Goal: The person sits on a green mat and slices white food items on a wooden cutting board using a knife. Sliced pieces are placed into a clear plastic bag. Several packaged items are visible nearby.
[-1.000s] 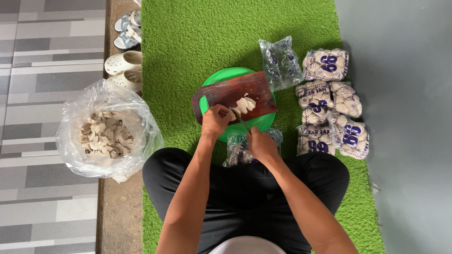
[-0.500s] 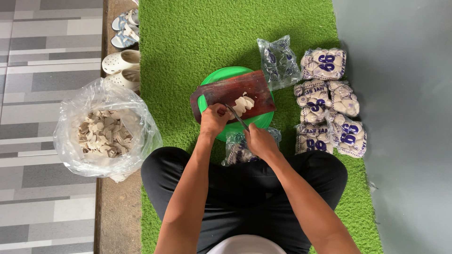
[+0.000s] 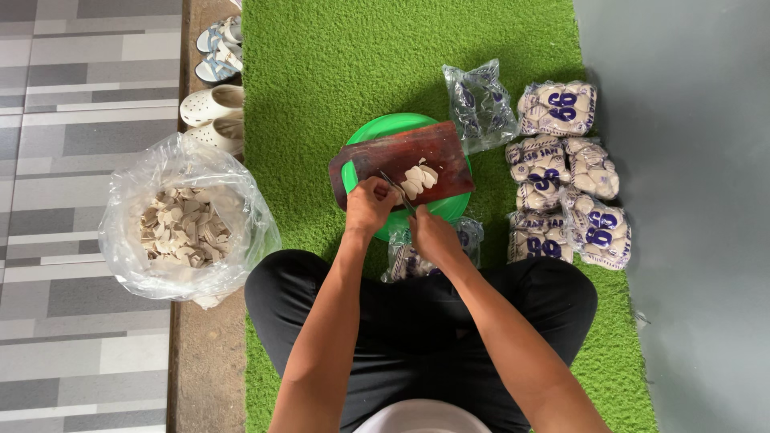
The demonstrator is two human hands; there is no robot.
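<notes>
Pale, flat white slices (image 3: 419, 180) lie fanned on the dark red wooden board (image 3: 433, 148), just beyond the left hand (image 3: 370, 204), curled closed beside them; right hand (image 3: 431, 234) grips a thin knife (image 3: 398, 191).

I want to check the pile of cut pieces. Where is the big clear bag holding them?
In the head view, the clear bag of cut pieces sits on the person's left, beside the left knee, at the edge of the green mat, just below the white sandals.

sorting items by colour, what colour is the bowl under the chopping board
Bright green bowl, seen best in the head view, under the dark reddish-brown chopping board.
</notes>
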